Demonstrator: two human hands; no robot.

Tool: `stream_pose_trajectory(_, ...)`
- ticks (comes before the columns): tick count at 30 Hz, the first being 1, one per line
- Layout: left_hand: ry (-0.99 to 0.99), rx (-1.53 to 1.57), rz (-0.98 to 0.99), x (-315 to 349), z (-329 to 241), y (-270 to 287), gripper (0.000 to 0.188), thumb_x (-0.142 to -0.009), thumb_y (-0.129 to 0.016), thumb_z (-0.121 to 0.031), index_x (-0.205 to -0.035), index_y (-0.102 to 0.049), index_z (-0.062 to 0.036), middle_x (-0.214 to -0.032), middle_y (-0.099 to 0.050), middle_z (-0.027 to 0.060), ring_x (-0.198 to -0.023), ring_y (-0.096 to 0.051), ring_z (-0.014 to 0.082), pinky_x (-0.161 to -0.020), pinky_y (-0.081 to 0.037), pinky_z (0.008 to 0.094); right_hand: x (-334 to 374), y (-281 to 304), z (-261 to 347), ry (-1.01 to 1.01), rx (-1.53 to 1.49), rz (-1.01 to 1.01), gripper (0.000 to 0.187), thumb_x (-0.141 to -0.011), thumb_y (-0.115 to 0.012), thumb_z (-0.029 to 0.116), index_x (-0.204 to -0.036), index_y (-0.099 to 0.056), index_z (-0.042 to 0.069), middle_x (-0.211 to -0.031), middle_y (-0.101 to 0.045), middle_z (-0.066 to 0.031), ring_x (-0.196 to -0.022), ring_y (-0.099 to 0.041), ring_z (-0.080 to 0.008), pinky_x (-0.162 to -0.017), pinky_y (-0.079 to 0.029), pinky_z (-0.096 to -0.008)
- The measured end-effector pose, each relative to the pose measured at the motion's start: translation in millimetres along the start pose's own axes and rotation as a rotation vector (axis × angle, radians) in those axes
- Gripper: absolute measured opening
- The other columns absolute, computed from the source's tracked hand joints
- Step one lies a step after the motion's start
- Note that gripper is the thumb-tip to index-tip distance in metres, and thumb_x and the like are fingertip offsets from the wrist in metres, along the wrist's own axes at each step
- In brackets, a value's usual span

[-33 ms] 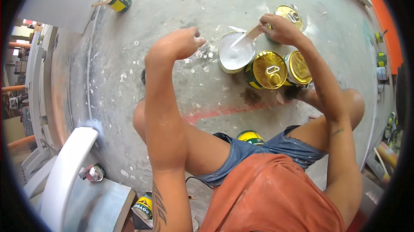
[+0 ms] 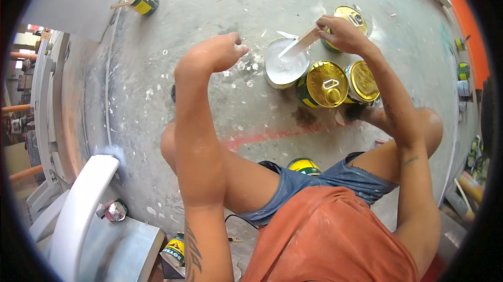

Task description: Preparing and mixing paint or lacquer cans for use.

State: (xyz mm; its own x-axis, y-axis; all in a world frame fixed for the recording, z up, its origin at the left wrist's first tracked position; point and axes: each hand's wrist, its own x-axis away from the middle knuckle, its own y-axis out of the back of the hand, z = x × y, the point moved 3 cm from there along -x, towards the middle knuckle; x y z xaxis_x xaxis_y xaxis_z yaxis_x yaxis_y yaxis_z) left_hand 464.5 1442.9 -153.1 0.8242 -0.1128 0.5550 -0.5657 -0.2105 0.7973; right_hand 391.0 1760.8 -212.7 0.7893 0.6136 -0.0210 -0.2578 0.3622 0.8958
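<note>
My right hand grips the upper end of a flat wooden stir stick. The white-coated lower end dips into an open can of white paint. To the left of that can, my left hand hovers over the floor. Its fingers are loosely curled, thumb and forefinger apart, with nothing visible in them. Close by the open can stand a closed can with a gold lid and a second gold-lidded can. Another gold-topped can is behind my right hand, partly hidden by it.
Paint-spotted concrete floor surrounds the cans. An open can with a stick across it stands far left. A yellow-and-green can sits between my legs. A curved white piece and a can on its side are at lower left.
The stick's lower end has shifted slightly left in the white paint. My left hand and the cans look the same.
</note>
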Motion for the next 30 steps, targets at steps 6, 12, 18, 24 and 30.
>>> stream_pose_trajectory(6,0.017,-0.004,-0.024,-0.4,3.2,-0.8,0.048,-0.104,-0.05,-0.044,-0.137,-0.058,-0.0099,-0.133,-0.065,0.0189,-0.124,-0.06,0.0351,-0.102,-0.047,0.0441,11.7,24.1,0.8,-0.042,-0.092,-0.006,0.026,-0.098,-0.064,0.025,-0.101,-0.062,-0.001,-0.099,-0.067,-0.0177,-0.09,-0.062,-0.0334,-0.084,-0.048,-0.0413)
stream_pose_trajectory(12,0.039,-0.009,-0.025,0.9,-0.8,-1.1,0.048,-0.104,-0.05,-0.044,-0.138,-0.058,-0.0106,-0.134,-0.065,0.0186,-0.124,-0.061,0.0353,-0.103,-0.047,0.044,17.2,40.2,-8.4,-0.086,-0.132,-0.086,0.029,-0.1,-0.064,0.026,-0.113,-0.064,0.0,-0.097,-0.066,-0.0121,-0.088,-0.059,-0.0219,-0.081,-0.048,-0.0362)
stream_pose_trajectory(18,0.038,-0.009,-0.014,2.0,1.9,0.1,0.049,-0.105,-0.05,-0.045,-0.139,-0.057,-0.0101,-0.134,-0.065,0.0181,-0.125,-0.061,0.0342,-0.103,-0.048,0.0443,22.2,58.9,-16.5,-0.227,-0.209,-0.089,0.043,-0.101,-0.063,0.038,-0.122,-0.066,0.0,-0.112,-0.07,-0.0173,-0.103,-0.063,-0.0296,-0.094,-0.05,-0.0399)
stream_pose_trajectory(24,0.039,-0.022,-0.03,6.2,1.1,2.8,0.048,-0.105,-0.05,-0.045,-0.139,-0.058,-0.0118,-0.135,-0.065,0.0168,-0.125,-0.061,0.0337,-0.103,-0.048,0.0438,27.3,79.5,-21.8,-0.223,-0.337,-0.067,0.038,-0.104,-0.059,0.039,-0.11,-0.064,0.002,-0.077,-0.047,0.0054,-0.07,-0.043,-0.0054,-0.062,-0.037,-0.0248)
stream_pose_trajectory(30,0.025,0.002,0.0,7.6,6.2,3.7,0.052,-0.103,-0.049,-0.046,-0.139,-0.056,-0.0084,-0.139,-0.062,0.0162,-0.128,-0.058,0.0358,-0.104,-0.047,0.0479,37.3,98.5,-26.9,-0.213,-0.488,-0.133,0.039,-0.104,-0.059,0.045,-0.103,-0.067,0.007,-0.071,-0.049,0.005,-0.064,-0.045,-0.0041,-0.059,-0.037,-0.0226)
